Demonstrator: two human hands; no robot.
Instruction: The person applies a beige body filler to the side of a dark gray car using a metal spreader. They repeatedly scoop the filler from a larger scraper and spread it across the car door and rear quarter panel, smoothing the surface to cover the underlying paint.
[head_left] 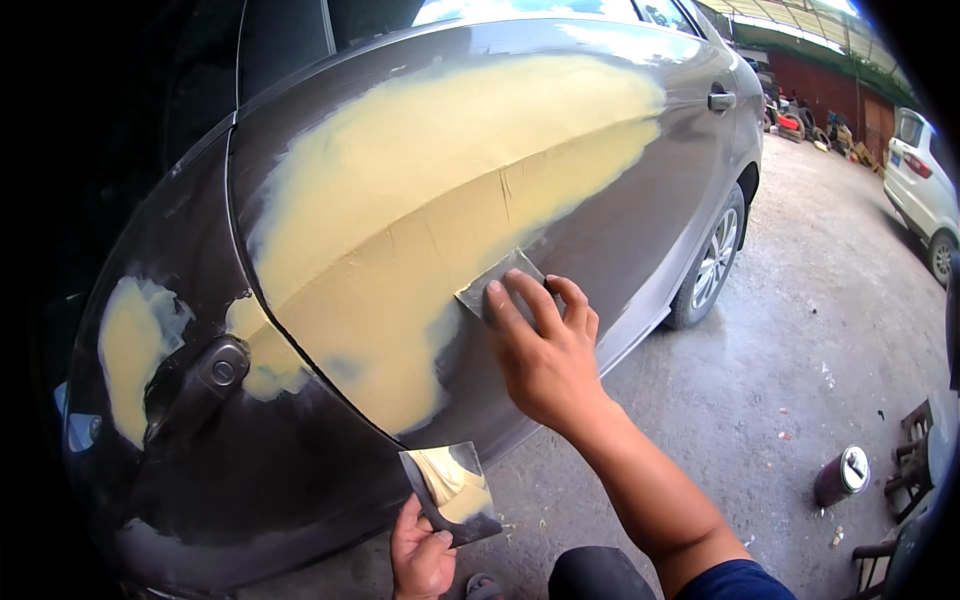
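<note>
Pale yellow body filler (pixel 430 150) covers a broad patch of the dark grey-brown car door (pixel 640 215), with a crease line and a few thin cracks across it. My right hand (pixel 550 350) grips a thin, flat filler spreader (pixel 478 292), its edge against the door at the patch's lower border. Low in front of the car, my left hand (pixel 422 555) pinches a square, dark spreader plate (pixel 485 525) by its lower edge. A thick smear of filler (pixel 445 482) lies on that plate. Smaller filler patches (pixel 130 350) flank the near door handle (pixel 222 368).
The car's rear wheel (pixel 715 255) stands on the concrete floor (pixel 740 400). At right are a metal can (pixel 842 476) and low dark stools (pixel 912 450). A white vehicle (pixel 922 175) is parked farther back, near piled tyres (pixel 790 125).
</note>
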